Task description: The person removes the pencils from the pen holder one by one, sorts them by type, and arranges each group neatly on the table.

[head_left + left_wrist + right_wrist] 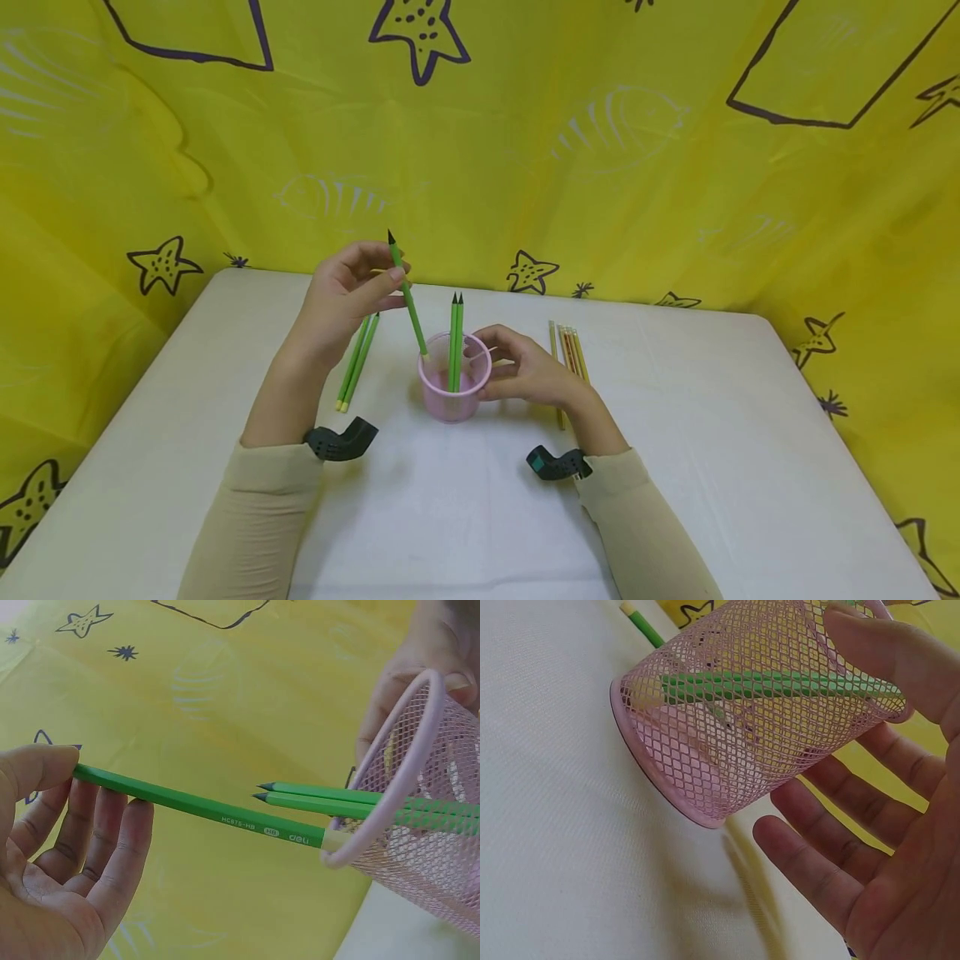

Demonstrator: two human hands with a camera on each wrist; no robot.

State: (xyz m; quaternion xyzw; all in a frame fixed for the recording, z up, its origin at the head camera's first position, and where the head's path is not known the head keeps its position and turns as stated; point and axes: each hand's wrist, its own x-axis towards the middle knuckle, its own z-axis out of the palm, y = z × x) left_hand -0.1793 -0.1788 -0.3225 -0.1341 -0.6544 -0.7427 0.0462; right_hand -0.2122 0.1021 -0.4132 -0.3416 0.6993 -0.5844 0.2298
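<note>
My left hand (347,287) pinches a green pencil (412,307) near its dark sharpened tip. The pencil slants down, and its pale end is right at the rim of a pink mesh pencil cup (450,408). In the left wrist view, white lettering shows on this pencil (202,806). Around the right side of the cup, my right hand (528,371) holds it with thumb and fingers. Two green pencils (453,346) stand inside, points up; through the mesh they appear in the right wrist view.
Two more green pencils (357,367) lie side by side on the white table (420,517), left of the cup. Several yellowish pencils (573,354) lie behind my right wrist. A yellow curtain (480,167) with drawn stars and fish hangs behind the table.
</note>
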